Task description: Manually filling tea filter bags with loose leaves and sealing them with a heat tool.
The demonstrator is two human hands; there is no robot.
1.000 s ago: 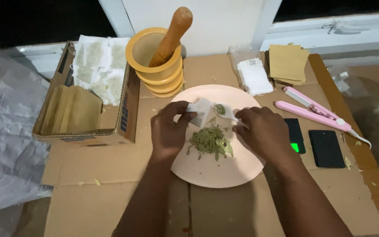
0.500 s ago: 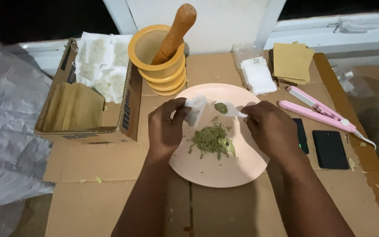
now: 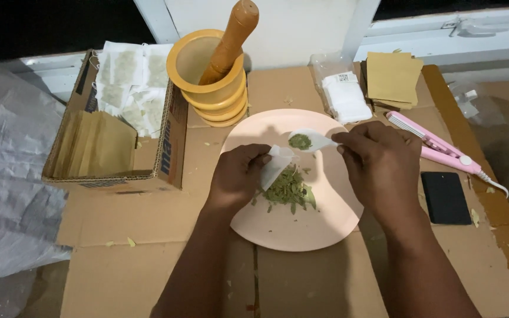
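Observation:
A pale pink plate (image 3: 301, 227) lies on flattened cardboard with a heap of dried green herb (image 3: 288, 189) on it. My left hand (image 3: 240, 176) pinches a small white filter bag (image 3: 276, 165) open just above the heap. My right hand (image 3: 381, 162) holds a white spoon (image 3: 310, 141) by its handle. The spoon's bowl carries a little green herb and hovers beside the bag's mouth.
A yellow mortar (image 3: 210, 82) with a wooden pestle (image 3: 231, 38) stands behind the plate. A cardboard box (image 3: 116, 147) at left holds brown envelopes and filled white bags. A pack of white bags (image 3: 344, 97), brown envelopes (image 3: 392, 76), a pink sealing tool (image 3: 434, 147) and a black device (image 3: 445, 197) lie at right.
My right hand has lifted the spoon with herb from the heap up to the bag's mouth. My left hand has shifted the bag slightly left and lower.

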